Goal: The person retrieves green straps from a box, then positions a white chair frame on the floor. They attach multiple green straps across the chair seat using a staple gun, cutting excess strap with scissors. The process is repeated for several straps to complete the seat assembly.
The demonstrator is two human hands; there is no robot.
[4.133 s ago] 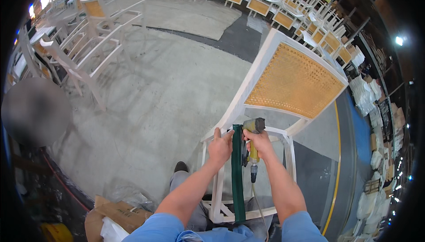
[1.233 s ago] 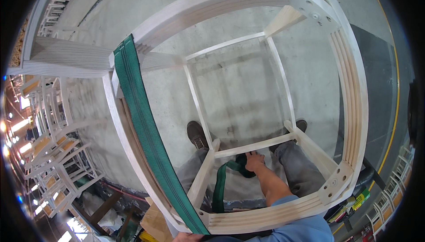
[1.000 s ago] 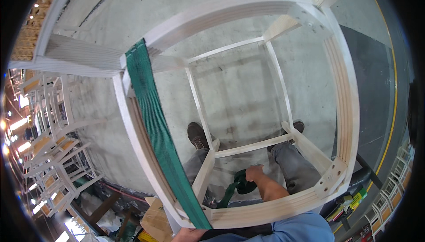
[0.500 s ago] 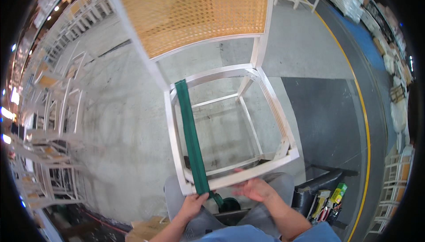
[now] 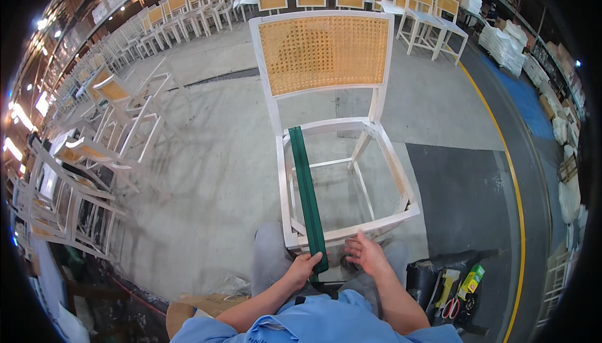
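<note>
Your left hand (image 5: 306,266) is closed around the near end of the green webbing strap (image 5: 306,189), which runs front to back across the open seat frame of the white chair (image 5: 326,123) standing right before your knees. Your right hand (image 5: 365,254) hovers with fingers spread loose at the front rail, holding nothing. A small green-and-yellow box (image 5: 473,278) lies in the black tool tray (image 5: 439,274) at your right, beside red-handled scissors (image 5: 449,307).

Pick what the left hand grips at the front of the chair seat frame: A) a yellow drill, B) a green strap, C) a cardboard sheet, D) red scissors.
B: the left hand closes around the green strap that runs front to back across the open chair frame, while the right hand rests open beside it.
</note>
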